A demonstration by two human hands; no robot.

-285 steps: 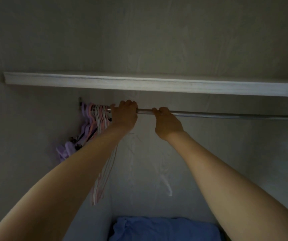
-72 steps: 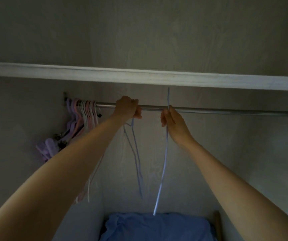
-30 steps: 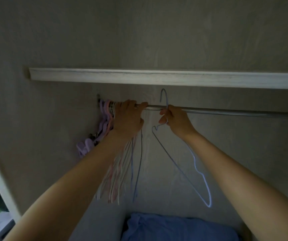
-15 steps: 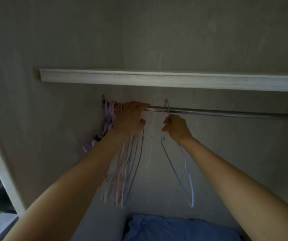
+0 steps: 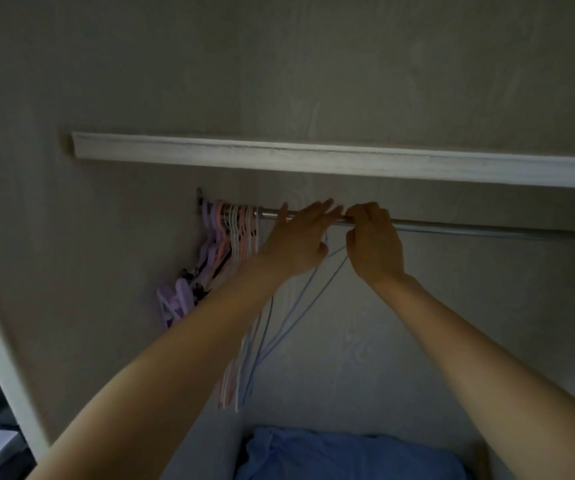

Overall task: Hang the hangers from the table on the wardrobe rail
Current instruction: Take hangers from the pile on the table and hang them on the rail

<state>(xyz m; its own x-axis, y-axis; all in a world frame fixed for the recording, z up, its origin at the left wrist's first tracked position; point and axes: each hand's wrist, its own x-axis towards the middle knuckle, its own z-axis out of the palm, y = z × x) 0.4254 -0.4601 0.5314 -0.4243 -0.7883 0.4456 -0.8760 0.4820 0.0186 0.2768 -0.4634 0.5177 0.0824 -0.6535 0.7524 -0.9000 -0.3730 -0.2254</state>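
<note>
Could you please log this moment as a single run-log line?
right hand: grips blue wire hanger at rail | left hand: fingers straight at rail | hung hangers: bunched at rail's left end

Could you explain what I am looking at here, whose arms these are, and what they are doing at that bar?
There is no machine: a person wears a camera on the head, so you see their own two arms reaching into a wardrobe. The left hand lies with straight fingers along the rail. The right hand has its grip curled at the rail around the top of a thin blue hanger. More hangers crowd the rail's left end, under a shelf. Blue cloth lies below.
</note>
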